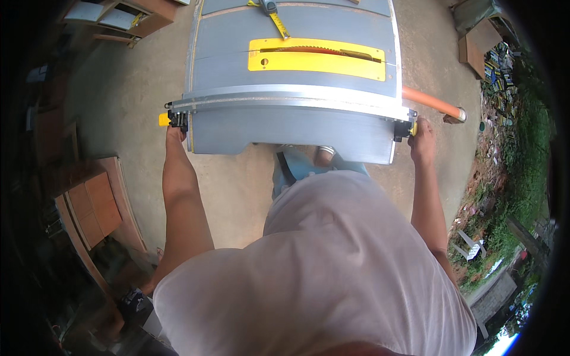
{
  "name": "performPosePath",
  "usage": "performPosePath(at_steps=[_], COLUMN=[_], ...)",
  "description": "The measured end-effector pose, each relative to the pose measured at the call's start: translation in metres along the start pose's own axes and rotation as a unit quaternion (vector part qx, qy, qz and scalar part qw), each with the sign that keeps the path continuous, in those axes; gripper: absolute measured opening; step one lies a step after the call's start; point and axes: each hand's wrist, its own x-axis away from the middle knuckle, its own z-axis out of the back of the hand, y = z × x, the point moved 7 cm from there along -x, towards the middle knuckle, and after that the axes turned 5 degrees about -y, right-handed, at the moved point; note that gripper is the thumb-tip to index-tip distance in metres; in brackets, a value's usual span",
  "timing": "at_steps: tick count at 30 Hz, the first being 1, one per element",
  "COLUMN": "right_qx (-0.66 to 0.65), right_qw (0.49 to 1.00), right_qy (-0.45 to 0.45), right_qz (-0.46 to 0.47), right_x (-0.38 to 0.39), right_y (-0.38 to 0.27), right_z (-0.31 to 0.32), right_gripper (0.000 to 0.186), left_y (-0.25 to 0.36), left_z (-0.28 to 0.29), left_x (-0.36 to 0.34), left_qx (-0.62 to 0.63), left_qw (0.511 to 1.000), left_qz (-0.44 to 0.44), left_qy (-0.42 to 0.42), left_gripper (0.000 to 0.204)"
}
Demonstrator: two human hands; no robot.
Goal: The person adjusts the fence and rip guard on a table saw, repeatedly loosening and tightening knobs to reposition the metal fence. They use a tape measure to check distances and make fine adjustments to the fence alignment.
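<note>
Pale shirt cloth on the person's torso lies nearest the camera, below the near edge of a grey saw table. Across that table, from its left edge to its right edge, runs a silver fence, set between the near edge and a yellow insert plate. At its left end, the left hand meets a black-and-yellow clamp; the fingers are hidden beneath it, so I cannot tell how they close. At the right end, just outside the table's right edge, the right hand is curled closed on the yellow part of the matching end clamp. A toothed blade shows in the plate's slot. Toward the far edge, a tape measure lies with its yellow strip reaching the plate. Beyond the right edge extends an orange pipe; wooden cabinets stand on the left, greenery grows on the right.
</note>
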Motion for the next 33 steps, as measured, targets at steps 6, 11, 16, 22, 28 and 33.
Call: performPosePath(at_steps=[6, 11, 16, 22, 28, 33], right_qx=[-0.094, -0.224, -0.038, 0.270, 0.174, 0.249], right_qw=[0.995, 0.972, 0.998, 0.950, 0.970, 0.958], right_qy=[0.000, -0.054, 0.027, 0.141, 0.144, 0.124], right_qz=[-0.032, -0.039, -0.043, 0.075, 0.087, 0.072], right_x=[0.002, -0.027, -0.006, -0.016, 0.006, 0.011], right_y=[0.021, 0.037, 0.013, -0.015, -0.013, -0.028], right_z=[0.006, -0.018, 0.003, 0.018, 0.019, 0.007], right_gripper=[0.022, 0.027, 0.025, 0.032, 0.038, 0.039], left_y=[-0.007, 0.004, -0.010, 0.011, 0.091, 0.132], left_z=[-0.007, 0.035, -0.039, 0.024, -0.091, -0.108], left_x=[-0.012, -0.020, 0.011, -0.020, 0.113, 0.170], left_qx=[0.087, 0.082, 0.011, -0.102, 0.083, -0.249], left_qw=[0.986, 0.986, 0.988, 0.971, 0.995, 0.964], left_qz=[-0.073, -0.059, -0.081, -0.093, -0.004, -0.071], left_qy=[-0.126, -0.130, -0.134, -0.195, -0.062, -0.050], left_gripper=[0.022, 0.032, 0.035, 0.038, 0.066, 0.052])
